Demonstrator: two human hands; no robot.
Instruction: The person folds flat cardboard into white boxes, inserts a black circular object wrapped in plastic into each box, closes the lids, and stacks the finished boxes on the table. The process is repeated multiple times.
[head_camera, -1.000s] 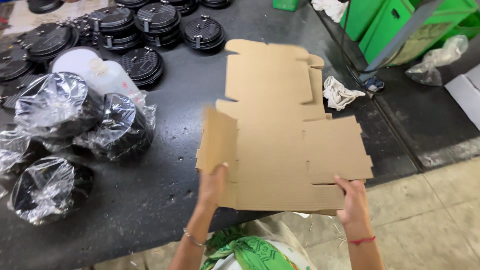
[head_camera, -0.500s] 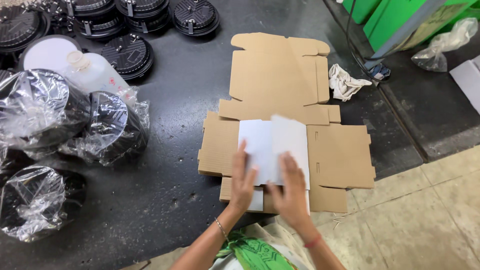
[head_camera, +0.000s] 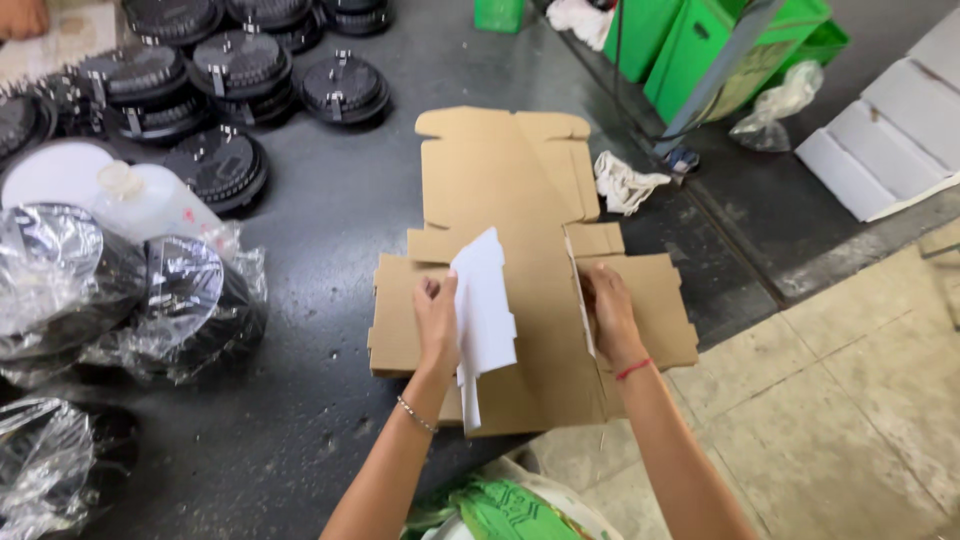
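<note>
A flat die-cut brown cardboard box blank (head_camera: 510, 200) lies on the dark table (head_camera: 330, 230), its near end hanging over the front edge. My left hand (head_camera: 437, 320) grips the left side flap (head_camera: 484, 310), folded up so its white face shows. My right hand (head_camera: 607, 310) holds the right side flap (head_camera: 581, 300), raised nearly upright and seen edge-on. Both hands sit on the blank's middle panel, a hand's width apart. A thin bracelet is on my left wrist and a red string on my right.
Stacks of round black discs (head_camera: 225, 70) fill the table's far left. Plastic-wrapped black bundles (head_camera: 120, 300) lie at the left. A crumpled white cloth (head_camera: 625, 183) sits right of the blank. Green crates (head_camera: 700, 50) and folded white boxes (head_camera: 890, 140) stand at the right. Another person's hand (head_camera: 22, 17) shows top left.
The blank was laid flat, then both side flaps were pressed inward onto the middle. Now my hands have moved apart and the two flaps stand raised.
</note>
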